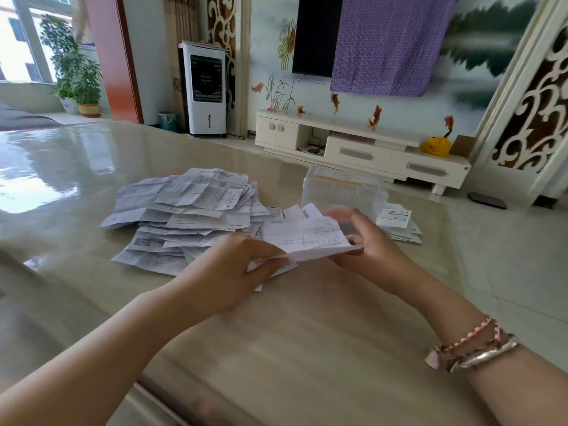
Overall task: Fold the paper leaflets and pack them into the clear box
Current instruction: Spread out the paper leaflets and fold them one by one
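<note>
left hand (233, 265): pinching the near-left corner of one leaflet (307, 238), fingers curled round the edge, thumb side tucked under the paper

right hand (365, 241): gripping the other end of that same sheet, thumb on the near edge, fingers up behind it and a bit blurry, so I'd guess it's mid-fold

leaflet in hand: held just above the table (276, 348) between both hands, already creased, looks partly doubled over but not down to final size as far as I can tell

unfolded pile (184, 219): big messy heap just beyond the left hand, loads of sheets lying flat or only creased, so most of the work is still ahead

clear box (341, 189): sits straight beyond the right hand, touching nothing the hands hold; can't tell how much is in it, the walls are see-through and it looks close to empty

folded stack (399, 222): small bunch of smaller pieces out past the right hand, beside the box, looks like finished ones waiting to go in

progress: early days imo, a handful folded, one in the works, packing barely started if at all
</note>
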`<action>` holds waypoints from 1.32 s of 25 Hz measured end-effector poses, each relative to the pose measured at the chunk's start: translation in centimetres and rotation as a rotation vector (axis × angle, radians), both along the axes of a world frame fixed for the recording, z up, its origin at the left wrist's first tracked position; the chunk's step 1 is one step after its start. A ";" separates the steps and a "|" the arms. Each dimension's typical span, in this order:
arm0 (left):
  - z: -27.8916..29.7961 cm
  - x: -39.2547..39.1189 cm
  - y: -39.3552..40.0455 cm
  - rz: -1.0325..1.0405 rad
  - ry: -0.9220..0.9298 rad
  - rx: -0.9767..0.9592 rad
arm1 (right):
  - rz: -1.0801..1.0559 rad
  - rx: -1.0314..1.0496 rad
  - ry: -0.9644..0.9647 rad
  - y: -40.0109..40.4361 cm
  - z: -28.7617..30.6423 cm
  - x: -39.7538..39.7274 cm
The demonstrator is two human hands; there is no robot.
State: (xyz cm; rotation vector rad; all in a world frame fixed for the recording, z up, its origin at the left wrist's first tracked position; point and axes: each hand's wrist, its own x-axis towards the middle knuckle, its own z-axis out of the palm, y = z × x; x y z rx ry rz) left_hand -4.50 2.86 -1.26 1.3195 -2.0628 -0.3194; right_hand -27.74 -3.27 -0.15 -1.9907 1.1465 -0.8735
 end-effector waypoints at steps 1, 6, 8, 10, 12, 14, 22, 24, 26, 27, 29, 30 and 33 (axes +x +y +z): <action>-0.2 -0.6 0.0 -0.042 0.001 0.011 | 0.018 0.017 0.033 0.1 0.1 -0.8; -0.9 -2.6 -0.5 -0.091 -0.057 0.071 | 0.029 0.123 -0.008 1.5 0.1 -4.1; -1.1 -3.4 -0.7 -0.086 -0.078 0.087 | 0.026 0.183 0.007 2.1 -0.1 -5.2; -1.1 -4.4 -0.7 -0.081 -0.037 0.107 | 0.021 0.219 0.059 2.7 -0.3 -6.3; -1.0 -5.3 -0.5 -0.074 0.018 0.121 | -0.007 0.211 0.085 3.2 -0.5 -7.1; -0.9 -6.1 -0.5 -0.033 0.090 0.145 | -0.066 0.192 0.085 3.5 -0.5 -7.7; -1.2 -6.9 -0.7 0.269 0.107 0.255 | -0.336 0.017 0.230 2.8 -2.0 -7.7; -1.4 -6.8 -0.8 0.354 -0.021 0.247 | -0.359 -0.093 0.361 3.1 -2.2 -7.1; -1.3 -6.7 -0.8 0.391 -0.084 0.186 | -0.295 -0.203 0.387 3.4 -1.9 -6.6; -1.3 -6.6 -0.8 0.371 -0.124 0.144 | -0.231 -0.254 0.388 3.4 -1.7 -6.5; -1.6 -6.6 -0.6 0.263 -0.216 0.052 | -0.083 -0.284 0.425 3.4 -1.5 -6.3; -1.8 -6.6 -0.5 0.193 -0.241 0.021 | -0.026 -0.274 0.451 3.3 -1.5 -6.3; -2.5 -6.7 -0.3 0.083 -0.252 0.030 | 0.025 -0.256 0.519 3.3 -1.5 -6.5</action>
